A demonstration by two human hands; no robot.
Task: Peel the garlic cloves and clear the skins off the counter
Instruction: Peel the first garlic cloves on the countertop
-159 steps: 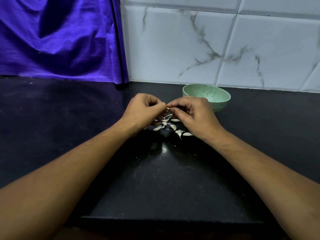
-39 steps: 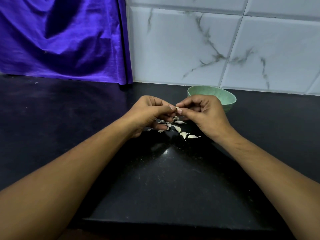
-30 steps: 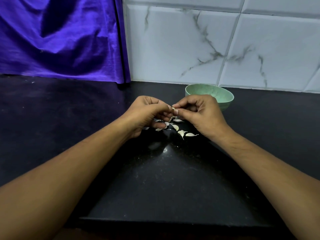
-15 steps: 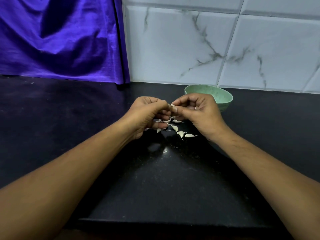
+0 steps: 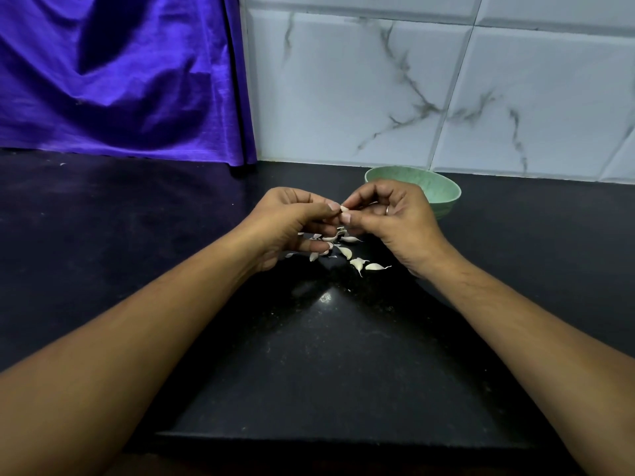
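Pale clove pinched between both hands

Black stone counter (image 5: 326, 355) filled the lower frame, and just above its centre the left hand (image 5: 292, 221) and right hand (image 5: 395, 218) met fingertip to fingertip. Both were clamped on one small clove (image 5: 344, 209), off-white and mostly hidden by the thumbs and forefingers, held above the counter. The right hand's other fingers were curled, one with a ring (image 5: 387, 210).

Directly below the hands lay loose cloves (image 5: 357, 262), pale cream, curved and pointed, some with thin tails. Several sat partly under the left hand's lower fingers. Small whitish scraps lay among them; whether these were skins was too fine to tell.

Behind the right hand stood a green bowl (image 5: 443, 190), partly hidden by it, its contents out of sight. Purple cloth (image 5: 120, 80) hung at upper left, with white marbled tiles (image 5: 378, 97) at upper right.
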